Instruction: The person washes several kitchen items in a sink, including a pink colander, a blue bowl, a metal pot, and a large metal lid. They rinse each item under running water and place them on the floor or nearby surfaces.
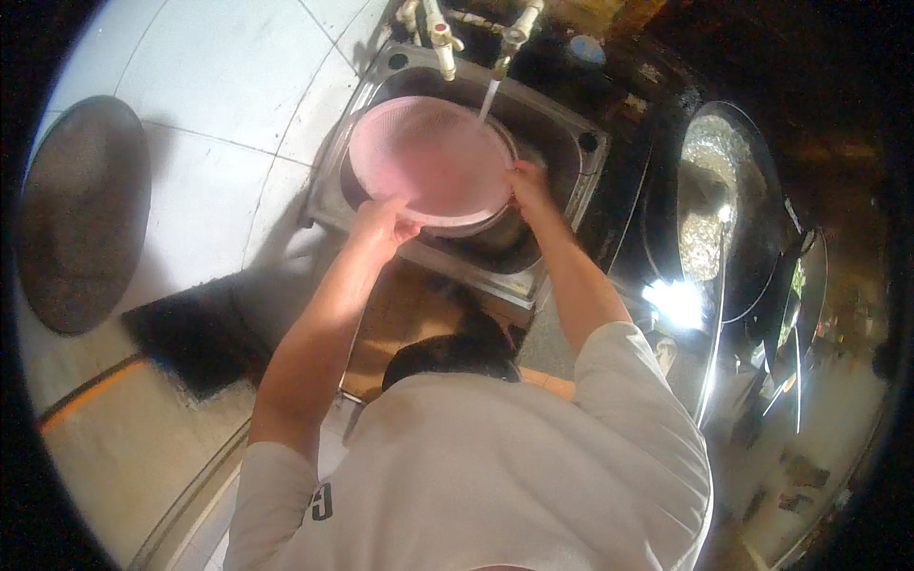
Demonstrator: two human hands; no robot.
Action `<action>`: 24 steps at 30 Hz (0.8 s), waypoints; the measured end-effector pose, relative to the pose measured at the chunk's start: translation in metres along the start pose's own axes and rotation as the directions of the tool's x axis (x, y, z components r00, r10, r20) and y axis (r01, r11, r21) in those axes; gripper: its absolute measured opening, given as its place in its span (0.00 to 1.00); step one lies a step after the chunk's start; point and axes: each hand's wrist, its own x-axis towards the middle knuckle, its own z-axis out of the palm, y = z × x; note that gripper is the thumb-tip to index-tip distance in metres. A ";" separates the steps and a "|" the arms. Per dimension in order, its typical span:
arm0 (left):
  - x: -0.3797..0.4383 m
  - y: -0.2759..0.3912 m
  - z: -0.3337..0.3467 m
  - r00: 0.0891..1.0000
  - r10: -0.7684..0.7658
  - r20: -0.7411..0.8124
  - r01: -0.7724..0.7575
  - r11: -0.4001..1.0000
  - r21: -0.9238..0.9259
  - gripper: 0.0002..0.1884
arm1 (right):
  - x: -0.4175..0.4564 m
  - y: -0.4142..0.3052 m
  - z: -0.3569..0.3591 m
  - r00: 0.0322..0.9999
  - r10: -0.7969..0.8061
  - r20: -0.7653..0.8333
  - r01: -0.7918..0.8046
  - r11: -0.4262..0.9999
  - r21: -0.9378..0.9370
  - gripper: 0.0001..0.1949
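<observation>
A round pink plastic colander is held tilted over a metal sink. My left hand grips its near-left rim, thumb on top. At the right side of the rim, my right hand has hold of it too. Water runs from the right-hand tap and falls at the colander's far right edge. Another round rim shows just beneath the colander; whether it is a second vessel I cannot tell. The left-hand tap shows no stream.
White wall tiles rise on the left, where a dark round pan-like disc hangs or leans. To the right stand a large shiny metal pan and other metalware with long handles. A dark rounded object lies below the sink, close to my body.
</observation>
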 end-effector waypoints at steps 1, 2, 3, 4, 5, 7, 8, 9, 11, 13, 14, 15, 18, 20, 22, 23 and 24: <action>0.005 0.002 -0.001 1.000 0.009 -0.003 -0.009 1.000 -0.002 0.13 | -0.005 -0.003 0.003 0.999 -0.010 -0.031 0.009 1.000 -0.005 0.16; 0.009 0.004 -0.003 1.000 0.017 -0.006 -0.017 1.000 -0.003 0.13 | -0.001 0.005 0.005 0.999 -0.016 -0.030 0.018 0.997 0.080 0.15; 0.012 0.006 -0.001 1.000 0.016 0.005 -0.016 1.000 -0.018 0.13 | 0.002 0.011 0.003 0.999 -0.025 -0.040 0.031 0.986 0.163 0.14; 0.015 0.009 0.000 1.000 0.015 0.017 -0.014 0.999 -0.033 0.13 | 0.005 0.016 0.000 0.998 -0.032 -0.052 0.044 0.968 0.247 0.12; 0.016 0.010 0.002 0.999 0.013 0.031 -0.012 0.999 -0.047 0.13 | 0.008 0.021 -0.001 0.998 -0.004 -0.061 0.025 0.938 0.345 0.12; 0.014 0.010 0.008 0.996 0.089 0.004 -0.089 0.994 -0.058 0.14 | -0.003 0.016 0.006 0.997 0.055 -0.060 -0.015 0.846 0.532 0.11; 0.014 0.009 0.013 0.992 0.128 -0.006 -0.128 0.990 -0.060 0.14 | -0.006 0.014 0.009 0.999 0.034 0.001 -0.030 0.841 0.541 0.11; 0.014 0.006 0.018 0.991 0.127 -0.031 -0.128 0.990 -0.059 0.15 | -0.011 0.013 0.012 0.998 0.013 0.064 -0.046 0.834 0.549 0.11; 0.014 -0.005 0.030 0.990 0.115 -0.077 -0.120 0.991 -0.059 0.16 | -0.036 0.002 0.027 0.996 0.019 0.089 -0.070 0.788 0.612 0.11; 0.012 -0.012 0.040 0.975 0.157 -0.158 -0.171 0.982 -0.077 0.16 | -0.077 -0.028 0.052 0.997 0.072 0.022 -0.065 0.696 0.715 0.10; 0.016 -0.015 0.039 0.968 0.173 -0.182 -0.186 0.981 -0.058 0.17 | -0.079 -0.024 0.053 0.996 0.072 0.058 -0.092 0.678 0.730 0.09; 0.019 -0.015 0.040 0.961 0.189 -0.202 -0.200 0.979 -0.038 0.17 | -0.079 -0.017 0.054 0.993 0.071 0.091 -0.115 0.658 0.744 0.09; 0.020 0.000 0.030 0.947 0.219 -0.234 -0.203 0.975 0.091 0.16 | -0.050 0.006 0.038 0.976 0.175 0.127 -0.209 0.626 0.751 0.07; 0.016 0.021 0.013 0.984 0.112 -0.136 -0.097 0.989 0.108 0.15 | -0.038 0.013 0.014 0.985 0.047 0.165 -0.159 0.613 0.774 0.07; 0.027 0.038 -0.006 0.999 -0.010 -0.034 0.015 0.989 0.147 0.14 | -0.012 0.010 -0.002 0.969 0.184 0.165 -0.243 0.603 0.760 0.08; 0.033 0.039 -0.014 1.000 0.000 -0.023 0.002 0.996 0.090 0.15 | -0.001 0.010 -0.004 0.954 0.250 0.164 -0.285 0.592 0.754 0.08; 0.034 0.040 -0.018 1.000 0.008 -0.017 -0.007 1.000 0.027 0.15 | -0.027 -0.017 -0.008 0.959 0.187 0.212 -0.282 0.628 0.725 0.07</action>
